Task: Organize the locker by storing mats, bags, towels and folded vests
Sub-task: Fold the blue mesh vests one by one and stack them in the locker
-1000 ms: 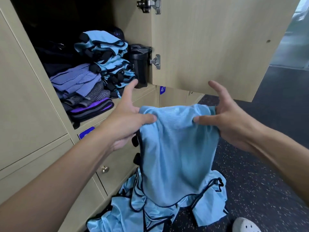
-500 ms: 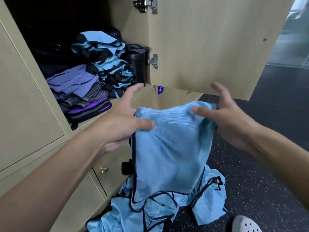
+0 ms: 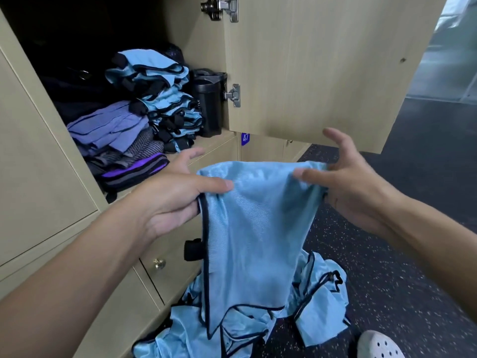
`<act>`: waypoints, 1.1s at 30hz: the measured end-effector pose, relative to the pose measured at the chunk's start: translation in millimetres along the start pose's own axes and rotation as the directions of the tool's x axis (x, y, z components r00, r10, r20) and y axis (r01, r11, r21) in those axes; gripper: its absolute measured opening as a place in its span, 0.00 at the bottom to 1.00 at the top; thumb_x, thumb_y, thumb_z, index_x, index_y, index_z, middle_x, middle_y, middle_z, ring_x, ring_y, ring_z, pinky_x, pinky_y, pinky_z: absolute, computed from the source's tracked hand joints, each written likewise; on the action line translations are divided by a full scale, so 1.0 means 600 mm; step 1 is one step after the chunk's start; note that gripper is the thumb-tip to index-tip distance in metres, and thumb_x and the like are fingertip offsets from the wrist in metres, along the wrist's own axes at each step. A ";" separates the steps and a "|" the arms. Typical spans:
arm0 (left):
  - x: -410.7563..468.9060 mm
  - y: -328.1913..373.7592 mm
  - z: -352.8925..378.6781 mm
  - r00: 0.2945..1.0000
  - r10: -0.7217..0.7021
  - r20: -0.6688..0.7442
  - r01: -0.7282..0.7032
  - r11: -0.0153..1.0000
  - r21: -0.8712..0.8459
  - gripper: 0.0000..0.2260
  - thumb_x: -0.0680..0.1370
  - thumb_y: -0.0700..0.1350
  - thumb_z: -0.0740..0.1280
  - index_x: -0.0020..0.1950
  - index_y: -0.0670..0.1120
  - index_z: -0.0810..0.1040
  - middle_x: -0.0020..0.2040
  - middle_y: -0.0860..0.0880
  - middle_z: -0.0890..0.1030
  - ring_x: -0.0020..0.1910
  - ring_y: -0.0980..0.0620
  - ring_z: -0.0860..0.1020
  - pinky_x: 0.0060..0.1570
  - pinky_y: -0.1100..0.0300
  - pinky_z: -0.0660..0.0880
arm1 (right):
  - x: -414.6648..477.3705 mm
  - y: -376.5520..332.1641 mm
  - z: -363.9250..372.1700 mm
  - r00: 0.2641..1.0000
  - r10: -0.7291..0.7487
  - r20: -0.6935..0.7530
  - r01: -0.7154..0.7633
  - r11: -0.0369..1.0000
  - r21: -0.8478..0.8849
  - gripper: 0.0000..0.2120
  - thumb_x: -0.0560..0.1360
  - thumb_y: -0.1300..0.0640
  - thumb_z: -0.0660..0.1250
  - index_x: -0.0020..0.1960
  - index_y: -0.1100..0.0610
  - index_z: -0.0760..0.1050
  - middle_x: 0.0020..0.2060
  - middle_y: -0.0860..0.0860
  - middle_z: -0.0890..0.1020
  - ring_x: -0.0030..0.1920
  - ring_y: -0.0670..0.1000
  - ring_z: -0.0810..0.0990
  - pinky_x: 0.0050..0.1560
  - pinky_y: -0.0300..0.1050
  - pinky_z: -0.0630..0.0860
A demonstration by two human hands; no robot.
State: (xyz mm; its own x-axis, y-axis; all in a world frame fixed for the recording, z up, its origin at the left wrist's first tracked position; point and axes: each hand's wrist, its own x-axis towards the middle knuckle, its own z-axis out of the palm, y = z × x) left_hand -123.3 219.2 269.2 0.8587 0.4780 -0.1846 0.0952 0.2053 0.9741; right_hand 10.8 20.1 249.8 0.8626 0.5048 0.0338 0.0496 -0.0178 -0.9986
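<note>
A light blue vest with dark trim hangs in front of me, folded over at its top. My left hand pinches its upper left edge between thumb and fingers. My right hand pinches the upper right corner, with its other fingers spread. The open locker at upper left holds a stack of folded blue vests, purple and grey folded towels and a dark bag at the back.
A heap of loose blue vests lies on the dark speckled floor below the held one. The locker door stands open just above my hands. A black bottle stands at the locker's right side. A white shoe shows at bottom right.
The hanging vest has narrowed as its left edge swung inward, baring a black strap end. Both hands keep their hold and have barely moved.
</note>
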 end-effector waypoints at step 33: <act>0.007 -0.011 -0.034 0.905 0.373 0.204 -0.379 0.490 0.785 0.04 0.74 0.44 0.75 0.40 0.48 0.82 0.33 0.46 0.79 0.26 0.59 0.69 0.27 0.67 0.66 | 0.000 -0.018 -0.023 0.968 -0.231 0.100 0.236 0.695 -0.679 0.05 0.72 0.55 0.75 0.46 0.54 0.81 0.39 0.50 0.83 0.36 0.47 0.81 0.34 0.39 0.76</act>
State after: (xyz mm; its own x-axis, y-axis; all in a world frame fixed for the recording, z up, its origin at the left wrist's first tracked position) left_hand -130.9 237.3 259.1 0.9153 0.3353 0.2233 0.1165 -0.7509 0.6500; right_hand 17.4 8.5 260.9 0.7728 0.5790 0.2597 0.5803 -0.4792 -0.6585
